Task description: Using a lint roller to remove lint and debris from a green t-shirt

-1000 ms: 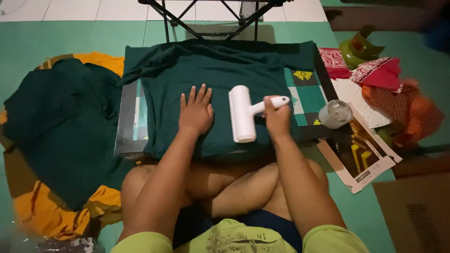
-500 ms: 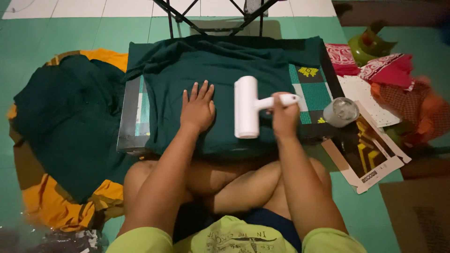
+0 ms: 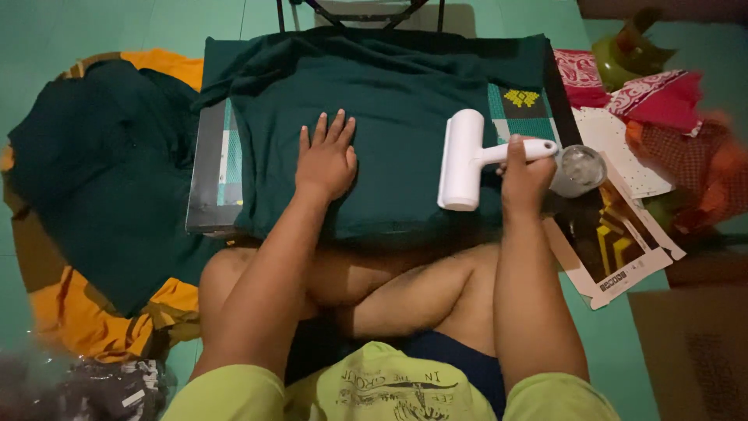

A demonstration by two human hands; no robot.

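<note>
- While the person sits cross-legged on the green floor, both hands work over a dark green garment spread on a flat board in front of the knees.
- The left hand lies flat, fingers spread and holding nothing, pressing the cloth down.
- The right hand is clenched around the handle of a white lint roller.
- The roller's drum rests on the garment between the two hands, just beside the right hand and apart from the left.
- The drum's long axis runs away from the body, while the handle sticks out sideways toward the right hand; so the drum would travel across the cloth, left or right.
- The right hand is clearly the nearer one to the roller; the left hand sits to the drum's far side with bare cloth between them.
- Just beyond the right hand's knuckles stands a small clear cup, on printed cardboard sheets.
- Further out on the right lie red patterned cloths.
- Out past the left arm, more dark green and orange garments are heaped on the floor.
</note>
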